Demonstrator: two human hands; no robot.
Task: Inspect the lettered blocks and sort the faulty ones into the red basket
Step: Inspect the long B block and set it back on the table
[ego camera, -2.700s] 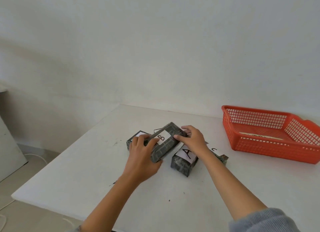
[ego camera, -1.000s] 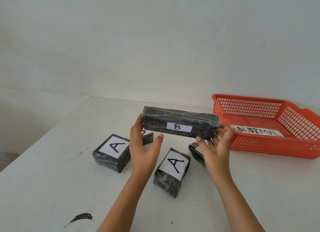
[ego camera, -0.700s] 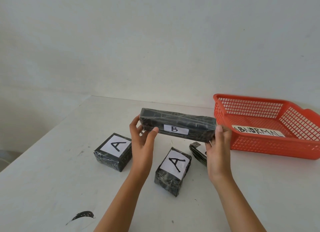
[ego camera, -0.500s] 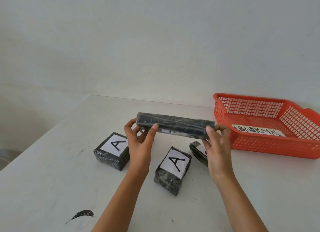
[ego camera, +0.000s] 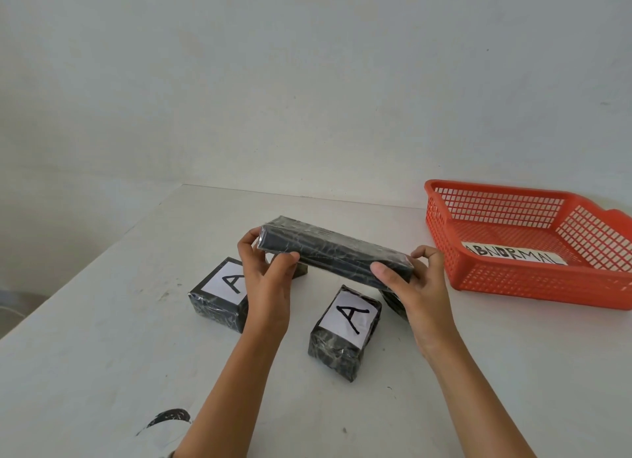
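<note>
Long block (ego camera: 333, 256) held in the air above the table (ego camera: 102, 338), tilted, left end higher and farther. No letter label visible on the faces showing, so it looks turned to check a plain side: inspection step, my read. Left hand (ego camera: 265, 280) clamped on the left end, thumb on the near face, fingers behind. Right hand (ego camera: 415, 283) clamped on the right end the same way. End grips leave the long faces open to view.

Below: left A block (ego camera: 219, 295) partly behind the left wrist, right A block (ego camera: 343, 331) between the forearms, both flat, labels up. Another dark wrapped piece (ego camera: 393, 302) mostly hidden by the right hand; can't tell what it is.

Red basket (ego camera: 444, 218) to the right, well apart from the blocks, holds only an ABNORMAL label (ego camera: 513, 254). Nothing sorted in yet.
</note>
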